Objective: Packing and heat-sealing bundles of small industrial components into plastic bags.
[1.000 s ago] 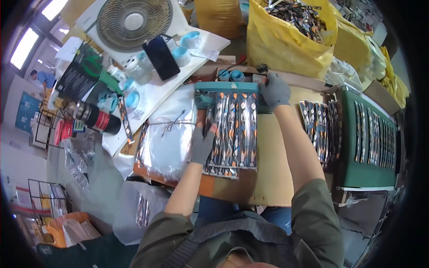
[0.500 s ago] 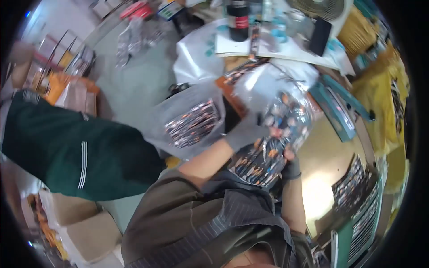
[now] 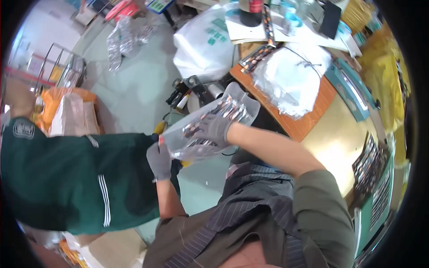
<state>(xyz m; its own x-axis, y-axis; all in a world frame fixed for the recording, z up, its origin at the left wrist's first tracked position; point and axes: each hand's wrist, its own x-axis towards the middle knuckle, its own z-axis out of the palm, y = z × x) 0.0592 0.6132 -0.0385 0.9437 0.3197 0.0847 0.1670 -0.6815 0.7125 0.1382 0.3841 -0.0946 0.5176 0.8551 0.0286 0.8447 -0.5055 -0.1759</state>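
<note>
A translucent plastic bag (image 3: 178, 145) hangs in front of me at the left, filled with a stack of slim dark packets (image 3: 230, 107) patterned in orange and white. My left hand (image 3: 159, 160), in a grey glove with bare fingertips, is closed on the bag's near left edge. On top of the packets lies my right hand (image 3: 214, 129), also gloved, its fingers spread over them inside the bag. The undersides of the right fingers are hidden.
At the right stands a table (image 3: 324, 102) bearing a pile of clear plastic bags (image 3: 290, 80) and a teal bar sealer (image 3: 351, 89). More dark packets (image 3: 370, 163) lie at its right edge. A person in a dark green garment (image 3: 80, 178) is close on my left.
Both hands have moved left from a clear-wrapped bundle of packets to the translucent bag. That bundle no longer shows separately, and the view has shifted.
</note>
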